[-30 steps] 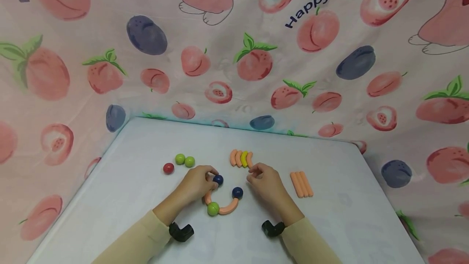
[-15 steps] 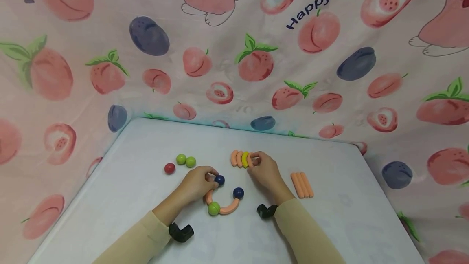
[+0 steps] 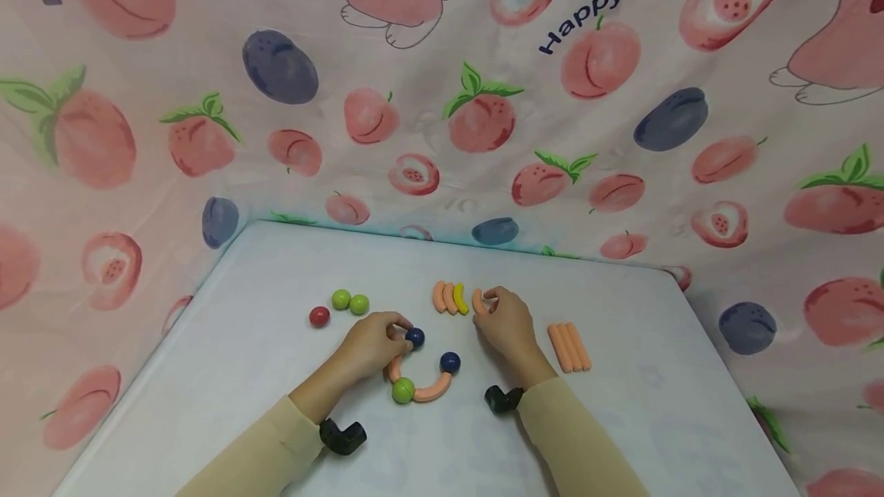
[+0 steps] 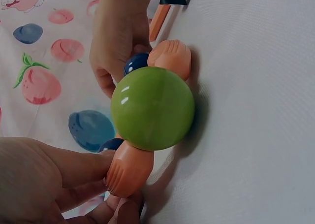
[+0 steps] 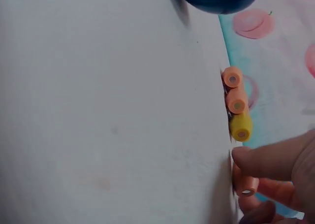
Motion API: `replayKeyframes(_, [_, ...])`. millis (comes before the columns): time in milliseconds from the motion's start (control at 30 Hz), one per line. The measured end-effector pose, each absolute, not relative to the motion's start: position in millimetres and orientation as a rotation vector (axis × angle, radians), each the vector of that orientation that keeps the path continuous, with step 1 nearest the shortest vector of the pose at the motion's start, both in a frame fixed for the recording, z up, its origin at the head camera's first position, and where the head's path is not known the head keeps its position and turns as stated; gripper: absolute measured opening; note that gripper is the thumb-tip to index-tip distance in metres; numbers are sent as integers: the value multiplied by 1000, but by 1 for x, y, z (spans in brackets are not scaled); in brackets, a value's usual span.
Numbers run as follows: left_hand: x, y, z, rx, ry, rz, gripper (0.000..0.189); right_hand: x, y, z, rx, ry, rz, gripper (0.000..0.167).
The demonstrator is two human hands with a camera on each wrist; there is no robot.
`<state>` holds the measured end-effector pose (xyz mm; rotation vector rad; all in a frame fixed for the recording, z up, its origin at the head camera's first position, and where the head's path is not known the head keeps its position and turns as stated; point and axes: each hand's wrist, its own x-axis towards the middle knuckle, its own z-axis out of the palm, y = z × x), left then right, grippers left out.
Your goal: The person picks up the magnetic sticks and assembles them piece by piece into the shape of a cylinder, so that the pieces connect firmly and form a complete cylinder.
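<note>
My left hand (image 3: 373,342) holds one end of a part-ring, its fingers at a dark blue ball (image 3: 415,337) and a peach curved stick (image 4: 129,171). A green ball (image 3: 404,390) joins that stick to another curved stick (image 3: 433,388), which ends in a second blue ball (image 3: 450,362). Behind the ring, my right hand (image 3: 509,327) pinches a peach curved magnetic stick (image 3: 478,301) between thumb and fingers. The stick's metal-tipped end (image 5: 246,190) shows in the right wrist view. A small gap separates it from a yellow curved stick (image 3: 460,299).
Two peach curved sticks (image 3: 445,297) lie left of the yellow one. Three straight sticks (image 3: 569,347) sit side by side at right. A red ball (image 3: 319,317) and two green balls (image 3: 350,301) rest at left on the white table (image 3: 656,405); patterned cloth (image 3: 428,113) hangs behind.
My right hand has reached forward to the row of curved sticks, taken hold of the rightmost peach one and shifted it slightly right, away from the yellow one. My left hand stays in place.
</note>
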<state>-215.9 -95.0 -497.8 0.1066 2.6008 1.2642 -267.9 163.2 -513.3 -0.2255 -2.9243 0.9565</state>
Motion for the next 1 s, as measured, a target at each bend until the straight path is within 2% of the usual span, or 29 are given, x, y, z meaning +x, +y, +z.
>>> replayKeyframes(100, [-216,-95,-498,116,2603,1258,29,-268,166,-515,-223,-2889,1010,38])
replayKeyframes(233, [-216,-96,-499,122,2592,1264,28,-267,167,-516,-278,-2847,1122,28])
replayKeyframes(500, [-218,-94,-500,129,2589,1259,28,-245,166,-508,-341,-2787,1419,25])
replayKeyframes(1000, [-219,-92,-499,106,2643,1204,27,-218,150,-508,-112,-2802,1795,22])
